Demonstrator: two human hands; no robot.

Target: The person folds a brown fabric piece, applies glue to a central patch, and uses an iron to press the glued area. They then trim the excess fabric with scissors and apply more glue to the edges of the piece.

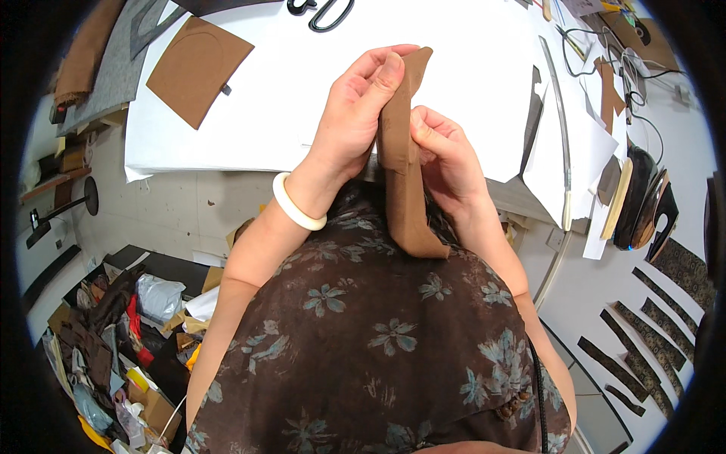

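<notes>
A long strip of brown fabric is gripped by both hands above the near edge of the white tabletop. The left hand is closed on the strip's upper part, with the thumb and fingers pinched along its left edge near the top. A white bangle is worn on the left wrist. The right hand is closed on the strip from the right, just below the left hand, its thumb pressed against the cloth. The strip is held upright, and its lower end hangs down against the dark flowered garment worn by the person.

On the tabletop, well apart from the hands, a brown square fabric piece with a curved seam line is laid to the left. Black-handled scissors are seen at the far edge. A long curved ruler is laid along the right side, beside white paper sheets. Dark patterned fabric strips are spread out at the lower right.

On the floor at the lower left, open cardboard boxes are crowded among heaps of dark cloth scraps and a grey plastic bag; what lies inside the boxes cannot be told.
</notes>
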